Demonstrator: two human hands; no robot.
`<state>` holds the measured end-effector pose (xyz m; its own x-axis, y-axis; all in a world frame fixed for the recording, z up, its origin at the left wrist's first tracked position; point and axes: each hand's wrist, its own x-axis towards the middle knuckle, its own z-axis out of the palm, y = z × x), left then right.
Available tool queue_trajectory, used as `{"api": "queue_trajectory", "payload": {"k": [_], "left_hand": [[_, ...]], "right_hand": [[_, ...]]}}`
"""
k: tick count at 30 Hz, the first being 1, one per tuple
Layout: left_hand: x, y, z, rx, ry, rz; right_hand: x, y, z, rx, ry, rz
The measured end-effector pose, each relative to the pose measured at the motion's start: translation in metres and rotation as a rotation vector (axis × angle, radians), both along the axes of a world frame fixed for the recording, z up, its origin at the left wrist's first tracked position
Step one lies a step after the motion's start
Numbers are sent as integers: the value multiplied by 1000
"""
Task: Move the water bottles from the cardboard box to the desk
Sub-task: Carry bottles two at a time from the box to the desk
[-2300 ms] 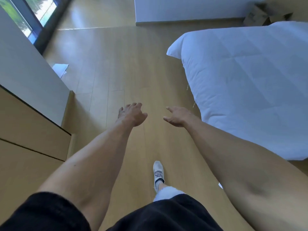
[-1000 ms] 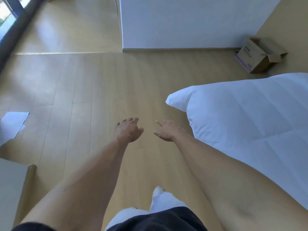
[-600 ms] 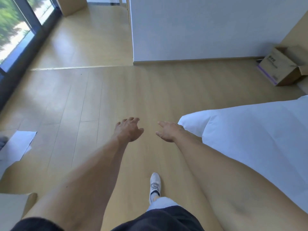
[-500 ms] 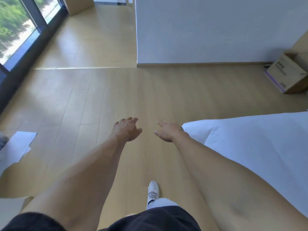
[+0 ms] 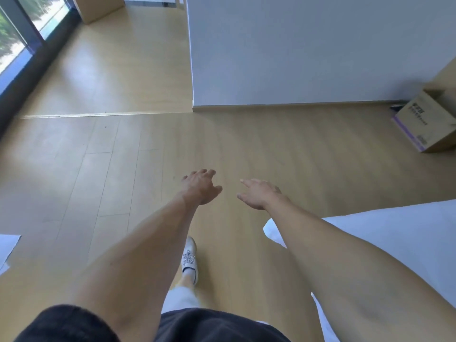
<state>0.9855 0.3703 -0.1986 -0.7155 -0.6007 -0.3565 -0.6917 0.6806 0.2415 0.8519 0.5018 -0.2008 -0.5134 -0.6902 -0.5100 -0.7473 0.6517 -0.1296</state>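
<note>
A brown cardboard box (image 5: 424, 122) with printed text and a purple strip sits on the wooden floor at the far right, against the wall; its inside is cut off by the frame edge. No water bottle and no desk are in view. My left hand (image 5: 201, 187) and my right hand (image 5: 259, 193) are stretched out in front of me over the floor, side by side, fingers loosely spread, holding nothing. Both are far from the box.
A bed with a white duvet (image 5: 399, 238) fills the lower right. A white wall (image 5: 296, 53) runs ahead, with an opening to its left. A window (image 5: 14, 38) lies far left. White paper (image 5: 6, 248) lies on the floor at left. My shoe (image 5: 189, 255) steps forward.
I have walked forward along the bed; the wall and the cardboard box have come nearer and the box has slid to the right edge. Both hands stay outstretched and hold nothing.
</note>
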Motion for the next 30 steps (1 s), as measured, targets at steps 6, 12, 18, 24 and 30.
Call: {"api": "queue_trajectory", "payload": {"k": [6, 12, 18, 24, 30], "left_hand": [[-111, -98, -17, 8, 29, -96], [-214, -181, -5, 11, 7, -263], [-303, -223, 3, 29, 20, -406], [-396, -241, -5, 41, 13, -509], [-510, -266, -9, -6, -39, -558]], "right_hand": [[-90, -77, -4, 11, 42, -118], [-171, -143, 8, 20, 44, -266], [-235, -171, 14, 8, 48, -396], [-312, -182, 7, -3, 34, -486], [-416, -199, -8, -35, -7, -554]]}}
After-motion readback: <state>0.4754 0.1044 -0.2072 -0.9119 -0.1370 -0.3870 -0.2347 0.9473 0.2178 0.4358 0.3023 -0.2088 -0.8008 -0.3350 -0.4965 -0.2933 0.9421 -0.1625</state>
